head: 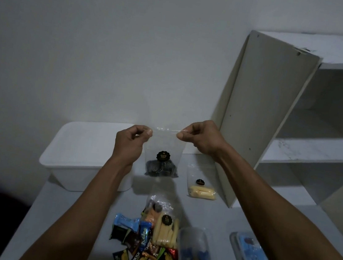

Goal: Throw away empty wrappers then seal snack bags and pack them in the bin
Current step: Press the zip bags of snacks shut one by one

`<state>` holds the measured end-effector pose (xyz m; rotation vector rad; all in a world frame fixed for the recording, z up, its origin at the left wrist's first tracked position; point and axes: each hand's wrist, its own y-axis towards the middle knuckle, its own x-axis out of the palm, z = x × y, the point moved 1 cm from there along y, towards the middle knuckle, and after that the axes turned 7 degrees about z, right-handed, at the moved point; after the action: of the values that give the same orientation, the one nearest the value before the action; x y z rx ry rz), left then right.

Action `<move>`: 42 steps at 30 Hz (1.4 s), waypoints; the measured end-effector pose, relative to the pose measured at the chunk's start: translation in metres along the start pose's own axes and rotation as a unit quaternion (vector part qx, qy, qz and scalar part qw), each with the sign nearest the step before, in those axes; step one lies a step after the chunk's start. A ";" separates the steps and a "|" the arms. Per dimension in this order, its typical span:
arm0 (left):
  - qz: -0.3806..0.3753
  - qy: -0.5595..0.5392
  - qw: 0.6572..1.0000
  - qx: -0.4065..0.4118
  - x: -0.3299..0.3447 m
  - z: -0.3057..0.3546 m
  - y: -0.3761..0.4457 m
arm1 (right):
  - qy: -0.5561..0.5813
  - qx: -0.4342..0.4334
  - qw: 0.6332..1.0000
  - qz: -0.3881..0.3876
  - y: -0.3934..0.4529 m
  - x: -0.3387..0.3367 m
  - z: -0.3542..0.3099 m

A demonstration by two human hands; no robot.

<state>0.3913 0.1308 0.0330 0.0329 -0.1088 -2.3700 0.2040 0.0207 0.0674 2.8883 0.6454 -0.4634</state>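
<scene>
Here both hands held one clear bag [164, 151] up in the air over the worktop [71, 210], its top edge stretched level between them. The left hand [130, 139] pinched the top left corner between thumb and curled fingers; the right hand [200, 137] pinched the top right corner the same way. So each grip was closed on the bag, one per corner. The bag hung straight down from the pinches, dark snacks [161, 169] settled at the bottom, a black sticker [163, 156] above them. The seal strip ran left to right between the two grips, so sealing likely meant sliding fingers along that line; whether the strip was already pressed closed could not be told. The white bin [88, 151] sat behind and to the left of the bag, nearer the left hand, so that side looked the shorter way in. A second bag [201, 186] with pale sticks lay flat on the worktop just right of the hanging one, below the right wrist. Nearer the camera lay a heap of small wrapped snacks [145, 247] with another stick bag [166, 228] on it. A white shelf unit [278, 114] stood at the right.
</scene>
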 end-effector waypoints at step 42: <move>-0.060 0.054 0.996 0.035 0.012 0.000 -0.008 | -0.134 -0.058 0.984 -0.099 0.000 0.014 -0.023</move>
<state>0.3769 0.1278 0.0327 0.2059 -0.1405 -2.4771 0.2223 0.0311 0.0847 2.5996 0.8838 -0.7965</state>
